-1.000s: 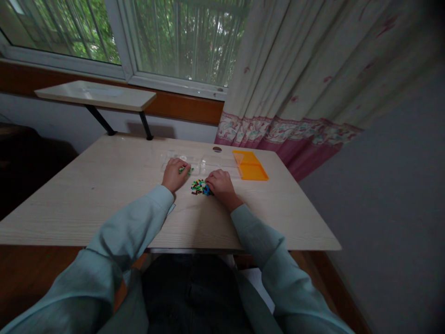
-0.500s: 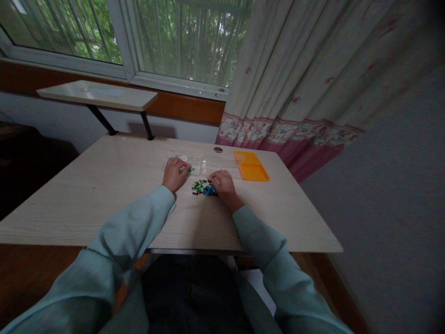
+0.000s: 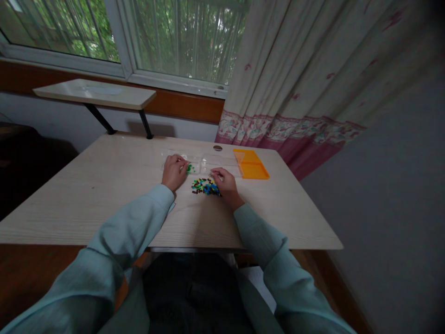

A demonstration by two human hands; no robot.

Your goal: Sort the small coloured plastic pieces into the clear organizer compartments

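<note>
Mid surface [image 3: 104, 195], by clear tray [image 3: 212, 161] | my left hand [image 3: 174, 170] curled beside green pieces [image 3: 189, 168], grip unclear | my right hand [image 3: 225, 182] at bead pile [image 3: 206, 187] right edge, pinch unclear | best: one piece per pick, fingertips low, don't scatter pile

Two bare hands, left hand [image 3: 174, 170] and right hand [image 3: 225, 182]; one heap of small coloured pieces [image 3: 205, 186], too many to count; one clear tray [image 3: 212, 161]; one orange lid [image 3: 252, 170]; one table [image 3: 104, 195]; one white shelf [image 3: 93, 93]; one curtain [image 3: 295, 69]
</note>
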